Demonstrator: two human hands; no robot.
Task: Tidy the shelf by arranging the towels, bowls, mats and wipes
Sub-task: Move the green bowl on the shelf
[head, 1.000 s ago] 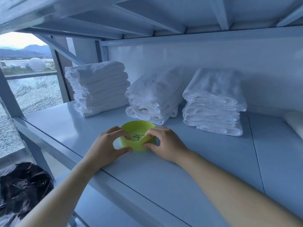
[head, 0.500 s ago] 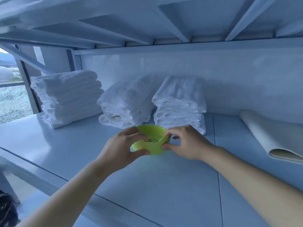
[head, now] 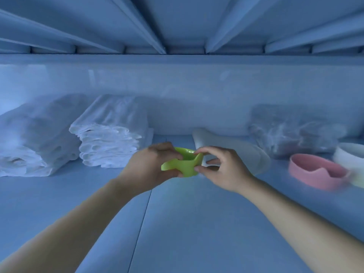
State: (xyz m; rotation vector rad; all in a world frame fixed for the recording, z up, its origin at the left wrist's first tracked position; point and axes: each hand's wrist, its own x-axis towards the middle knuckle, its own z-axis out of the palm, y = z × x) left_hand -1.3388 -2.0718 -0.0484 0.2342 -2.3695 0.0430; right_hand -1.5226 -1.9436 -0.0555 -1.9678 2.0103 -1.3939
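A small lime-green bowl (head: 184, 164) is held up over the middle of the shelf between both hands. My left hand (head: 151, 166) grips its left side and my right hand (head: 222, 168) pinches its right rim. Two stacks of folded white towels (head: 110, 138) (head: 29, 142) stand at the back left. Behind my right hand lies a rolled white mat (head: 232, 152). A pink bowl (head: 317, 170) and a white bowl (head: 350, 156) sit at the right. Clear plastic packs, likely wipes (head: 289, 129), rest against the back wall.
The grey-blue shelf board (head: 177, 223) stretches out in front of me, with a seam running down its middle. The ribbed underside of the shelf above (head: 183, 24) hangs low overhead. The view is blurred at the right edge.
The view has swung right: the leftmost towel stack and the window have left the frame, and the wipes, pink bowl and white bowl have come into view. Both hands carried the green bowl rightward.
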